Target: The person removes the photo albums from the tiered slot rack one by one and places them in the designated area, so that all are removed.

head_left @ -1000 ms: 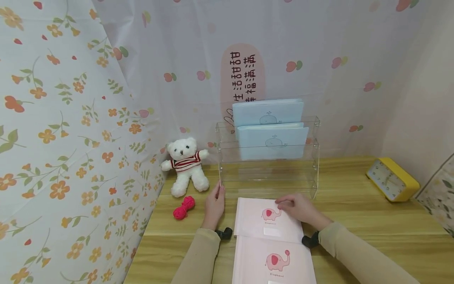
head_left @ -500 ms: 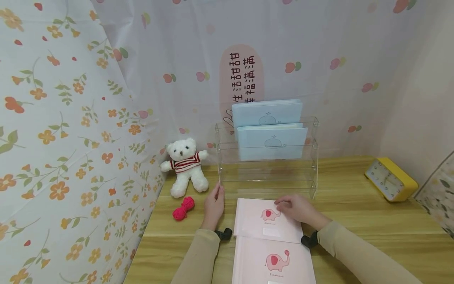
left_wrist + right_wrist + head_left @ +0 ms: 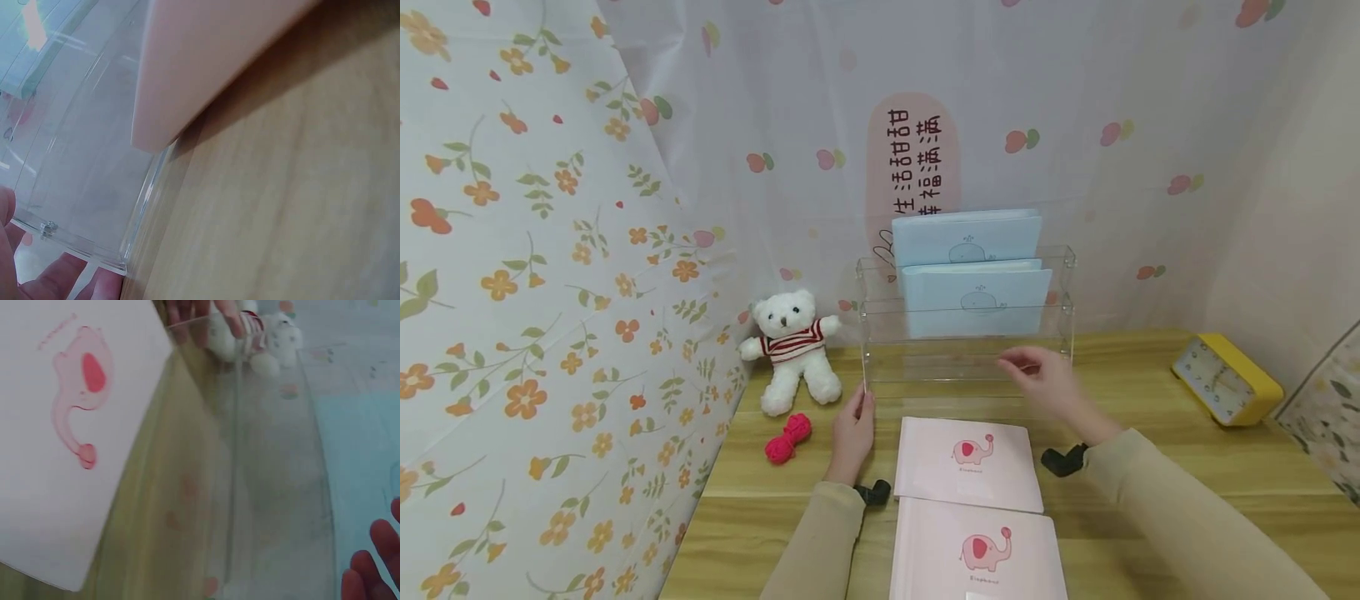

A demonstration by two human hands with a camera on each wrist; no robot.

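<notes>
A clear acrylic tiered rack (image 3: 887,367) stands at the back of the table, with a blue whale booklet (image 3: 966,227) upright in its top tier and another blue whale booklet (image 3: 940,312) one tier lower. My left hand (image 3: 853,429) grips the rack's lower left side; thumb and fingers (image 3: 59,275) lie on opposite faces of the panel. Before the rack's lower right part, my right hand (image 3: 1048,382) hovers, holding nothing, its fingers (image 3: 384,540) loosely bent. Below it lie two pink elephant booklets, a far one (image 3: 932,458) and a near one (image 3: 932,542), their edges meeting or slightly overlapping.
Left of the rack, a white teddy bear (image 3: 801,375) in a striped shirt leans on the curtain. A pink yarn bundle (image 3: 789,438) lies before it. A yellow clock (image 3: 1228,379) stands at the table's right. Patterned cloth (image 3: 700,125) hangs behind and at the left.
My right hand has lifted off the far pink booklet and moved forward and right, up toward the rack. My left hand stays on the rack's side; the booklets have not moved.
</notes>
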